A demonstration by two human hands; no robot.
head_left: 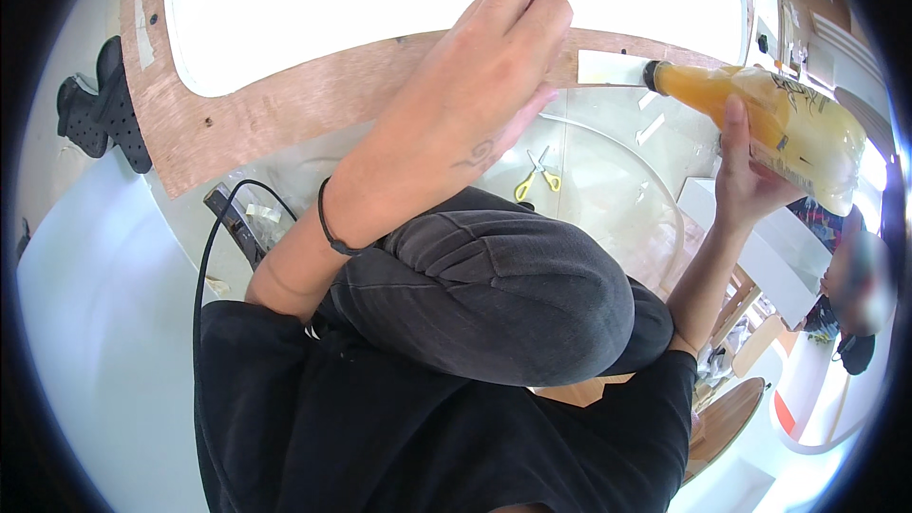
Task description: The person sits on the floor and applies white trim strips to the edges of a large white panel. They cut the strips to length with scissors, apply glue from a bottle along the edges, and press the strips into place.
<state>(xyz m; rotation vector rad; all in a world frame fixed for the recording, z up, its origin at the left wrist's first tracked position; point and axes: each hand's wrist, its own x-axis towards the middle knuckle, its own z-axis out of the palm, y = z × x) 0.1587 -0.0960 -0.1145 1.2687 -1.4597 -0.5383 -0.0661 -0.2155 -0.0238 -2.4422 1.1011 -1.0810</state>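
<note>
Going from the left, one black cable (204,256) is looping down beside the person's raised knee (503,294), and one plywood board (285,109) is lying below a bright white panel (427,0). The left hand (475,95) is reaching up over the board with its fingers (522,9) curled loosely inward; whether they are gripping anything cannot be told. One pair of yellow-handled scissors (538,175) is lying just below those fingers on a clear sheet. Further right, the right hand (746,180) is grasping one bottle (769,123) of orange liquid, its fingers wrapping the body, with the capped end pointing left toward the left fingertips.
</note>
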